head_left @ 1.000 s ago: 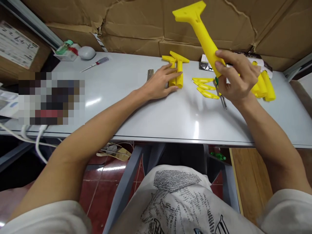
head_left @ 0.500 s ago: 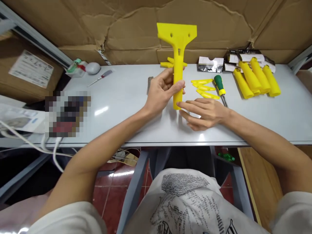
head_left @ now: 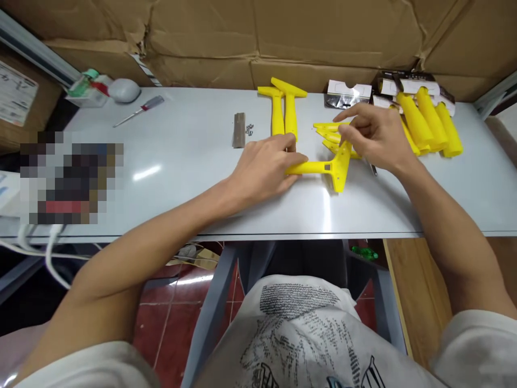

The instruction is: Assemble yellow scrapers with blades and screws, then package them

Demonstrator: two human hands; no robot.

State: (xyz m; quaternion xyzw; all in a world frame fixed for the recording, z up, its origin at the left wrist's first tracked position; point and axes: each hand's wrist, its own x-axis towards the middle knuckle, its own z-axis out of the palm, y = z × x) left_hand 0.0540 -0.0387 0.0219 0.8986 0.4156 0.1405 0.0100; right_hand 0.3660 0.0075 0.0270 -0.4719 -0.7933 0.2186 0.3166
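My left hand (head_left: pixel 270 164) is closed around the handle of a yellow scraper (head_left: pixel 309 167), whose wide head points right, low over the table. My right hand (head_left: pixel 377 132) is beside the upper end of that head, thumb and index finger apart; whether the thumb touches it, I cannot tell. Beneath its fingers lie several thin yellow strips (head_left: pixel 329 136), partly covered. The shaft of a screwdriver (head_left: pixel 374 170) shows below my right hand, its handle hidden. Two more yellow scrapers (head_left: pixel 290 105) lie beyond my left hand. Near them are a stack of grey-brown metal blades (head_left: pixel 239 130) and small screws (head_left: pixel 249 129).
Several yellow handle sleeves (head_left: pixel 426 121) and black-and-white packages (head_left: pixel 348 95) are at the back right. A slim screwdriver (head_left: pixel 139 111), a grey mouse (head_left: pixel 124 90) and a small box (head_left: pixel 89 89) sit at the back left. Cardboard (head_left: pixel 302 32) walls the back. White cables (head_left: pixel 52 253) hang at left.
The scraper has turned from upright to lying sideways and come down, still in my left hand. My right hand has left the handle's end and moved up and right over the strips.
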